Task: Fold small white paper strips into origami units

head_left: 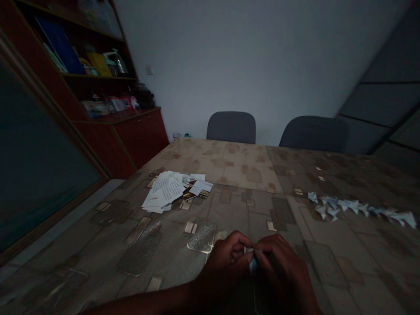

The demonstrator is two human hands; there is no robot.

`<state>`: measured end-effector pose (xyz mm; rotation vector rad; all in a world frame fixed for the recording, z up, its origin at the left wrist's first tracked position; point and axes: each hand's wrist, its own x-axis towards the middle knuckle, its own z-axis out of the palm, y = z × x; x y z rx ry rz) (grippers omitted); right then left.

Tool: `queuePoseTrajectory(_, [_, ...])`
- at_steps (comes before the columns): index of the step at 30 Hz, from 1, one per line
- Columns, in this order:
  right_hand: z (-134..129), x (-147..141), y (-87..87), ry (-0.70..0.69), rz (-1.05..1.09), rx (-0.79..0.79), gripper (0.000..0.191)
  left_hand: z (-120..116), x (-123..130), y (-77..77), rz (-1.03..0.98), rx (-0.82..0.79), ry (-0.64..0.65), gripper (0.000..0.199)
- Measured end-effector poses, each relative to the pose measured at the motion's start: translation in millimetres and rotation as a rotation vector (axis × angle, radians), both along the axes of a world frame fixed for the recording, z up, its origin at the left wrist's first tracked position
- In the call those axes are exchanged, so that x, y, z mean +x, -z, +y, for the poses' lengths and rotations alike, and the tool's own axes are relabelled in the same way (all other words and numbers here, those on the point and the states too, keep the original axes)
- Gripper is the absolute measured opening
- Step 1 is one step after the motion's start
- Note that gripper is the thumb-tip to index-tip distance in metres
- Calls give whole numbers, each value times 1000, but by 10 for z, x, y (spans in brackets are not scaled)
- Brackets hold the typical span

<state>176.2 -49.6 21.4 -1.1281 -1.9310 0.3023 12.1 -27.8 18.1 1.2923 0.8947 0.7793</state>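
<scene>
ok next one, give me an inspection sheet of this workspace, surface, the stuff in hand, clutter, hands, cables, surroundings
surface: table with a patterned brown and beige cover.
things: left hand and right hand pinch a small folded piece of pale paper; a row of folded paper pieces lies to their right.
clutter: loose pile of written papers left of the hands; glittery rectangular panel near the left hand.
grippers: none, two bare hands.
cables: nothing seen.
surroundings: red-brown wooden cabinet with loaded shelves at left; two grey chairs across the table; pale wall behind.
</scene>
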Motion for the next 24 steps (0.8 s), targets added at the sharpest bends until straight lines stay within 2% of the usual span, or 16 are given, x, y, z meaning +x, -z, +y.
queuePoseTrajectory(6, [24,15,20,-24,-58,20,9,-9,11,25,46,44,-25,25])
queuePoseTrajectory(13, [43,1,5,-64,-132,124,13,-26,-30,75,49,31,-4,42])
queuePoseTrajectory(20, [29,2,-1,-27,-167,91,12,-35,-30,23,67,40,-11,50])
queuePoseTrajectory(24, [44,10,30,-59,-203,64,12,-37,-36,-6,160,84,-37,50])
